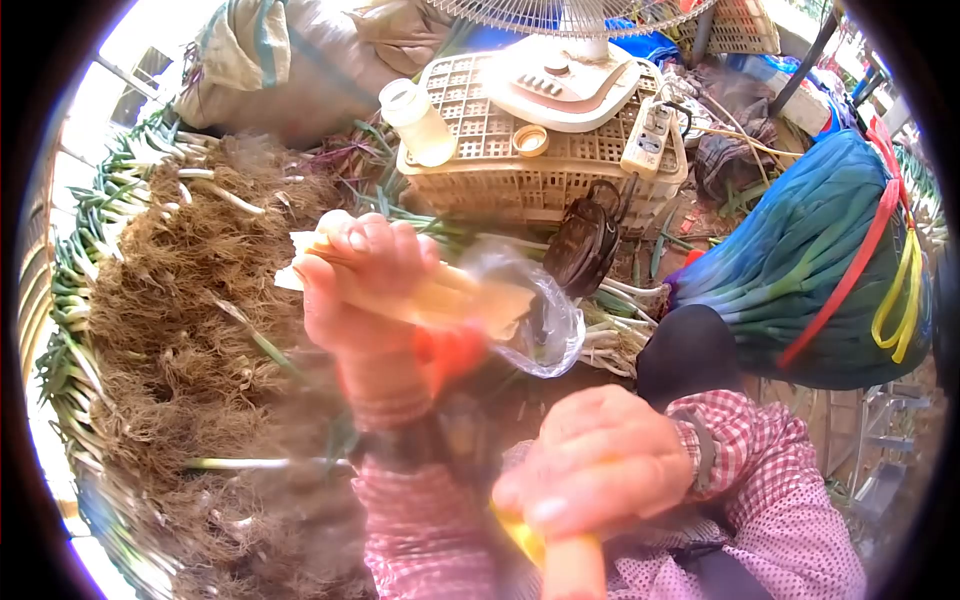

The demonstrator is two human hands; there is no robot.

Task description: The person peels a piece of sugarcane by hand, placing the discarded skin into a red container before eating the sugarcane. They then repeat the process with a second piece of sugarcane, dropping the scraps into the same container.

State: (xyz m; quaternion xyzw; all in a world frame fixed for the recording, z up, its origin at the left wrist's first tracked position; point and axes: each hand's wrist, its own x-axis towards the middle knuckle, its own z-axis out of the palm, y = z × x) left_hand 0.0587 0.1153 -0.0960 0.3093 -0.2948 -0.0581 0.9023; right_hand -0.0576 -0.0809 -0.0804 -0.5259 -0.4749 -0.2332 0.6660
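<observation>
My left hand (pixel 365 265) is raised in the middle of the view, its fingers closed round a pale yellow folded flatbread (pixel 450 300) that sticks out on both sides of the grip. Just beyond its right end hangs a clear plastic bag (pixel 560 335). Lower down, close to my lap, my right hand (pixel 600 460) is blurred, with its fingers curled over. A yellow edge (pixel 520 535) and an orange-tan shape show under these fingers; I cannot tell what they hold.
Green onions with matted brown roots (pixel 190 290) pile up on the left. A plastic crate (pixel 490 190) carries a fan (pixel 565 85), a jar (pixel 418 125), its lid (pixel 530 140) and a power strip (pixel 650 135). A big strapped green onion bundle (pixel 790 260) stands on the right.
</observation>
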